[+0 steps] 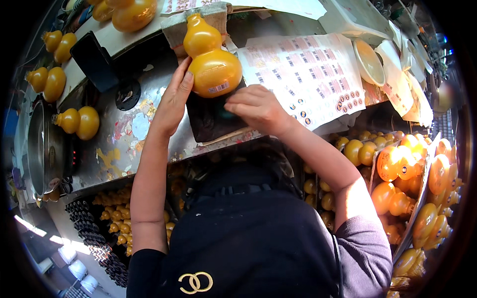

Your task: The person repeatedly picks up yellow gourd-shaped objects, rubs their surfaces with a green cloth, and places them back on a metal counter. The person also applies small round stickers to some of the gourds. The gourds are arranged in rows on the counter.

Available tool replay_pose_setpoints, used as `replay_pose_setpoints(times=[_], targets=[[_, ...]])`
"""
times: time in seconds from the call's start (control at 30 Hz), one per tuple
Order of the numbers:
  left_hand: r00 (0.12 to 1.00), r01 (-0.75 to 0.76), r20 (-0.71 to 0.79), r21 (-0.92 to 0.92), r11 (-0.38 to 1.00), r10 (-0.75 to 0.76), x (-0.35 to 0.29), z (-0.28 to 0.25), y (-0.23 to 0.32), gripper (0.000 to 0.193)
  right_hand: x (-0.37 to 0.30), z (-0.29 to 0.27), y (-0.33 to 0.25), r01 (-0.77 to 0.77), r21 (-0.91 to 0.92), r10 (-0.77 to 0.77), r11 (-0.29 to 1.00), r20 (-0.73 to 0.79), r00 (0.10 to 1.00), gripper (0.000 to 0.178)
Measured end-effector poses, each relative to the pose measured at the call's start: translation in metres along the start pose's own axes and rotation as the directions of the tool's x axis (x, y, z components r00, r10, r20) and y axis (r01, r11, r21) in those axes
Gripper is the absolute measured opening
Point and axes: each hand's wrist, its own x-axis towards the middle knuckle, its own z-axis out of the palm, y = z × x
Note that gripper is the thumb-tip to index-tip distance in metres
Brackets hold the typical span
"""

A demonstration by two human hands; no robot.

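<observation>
A glossy yellow gourd-shaped bottle (211, 64) lies with its neck away from me, resting on a folded pale cloth (174, 31). A small barcode label sits near its base. My left hand (174, 94) grips the bottle's left side, with its thumb on the lower bulb and the other fingers partly hidden. Just off the base, my right hand (256, 107) is closed, fingers pressed together; whatever may be in them is too small to make out. Beneath both hands is a dark pad (211, 119). Printed sticker sheets (308, 74) lie beside my right hand.
Several more gourd-shaped bottles (77, 122) stand along the left. A dark phone-like panel (94, 59) leans behind the metal worktop (117, 144). A round pan (42, 149) is at far left, a pale bowl (369, 62) at back right. Crates of orange bottles (397, 164) sit at right.
</observation>
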Motion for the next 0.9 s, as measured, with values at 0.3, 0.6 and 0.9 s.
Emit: replay_pose_setpoints(times=[0.3,0.6,0.9], targets=[[0.981,-0.166,0.136,0.224,0.960,0.138,-0.003,-0.003,0.004,0.121,0.061,-0.045,-0.002,-0.344,0.298,0.400,0.891,-0.152,0.904,0.020],[0.769,-0.409,0.028,0.789,0.458,0.639,-0.014,0.027,0.031,0.085,0.033,-0.052,0.022,-0.086,0.933,0.867,-0.350,0.357,0.347,0.035],[0.814,-0.384,-0.014,0.736,0.558,0.580,-0.004,0.036,0.005,0.090,0.055,-0.088,0.170,-0.698,0.129,0.700,0.704,-0.291,0.652,0.024]])
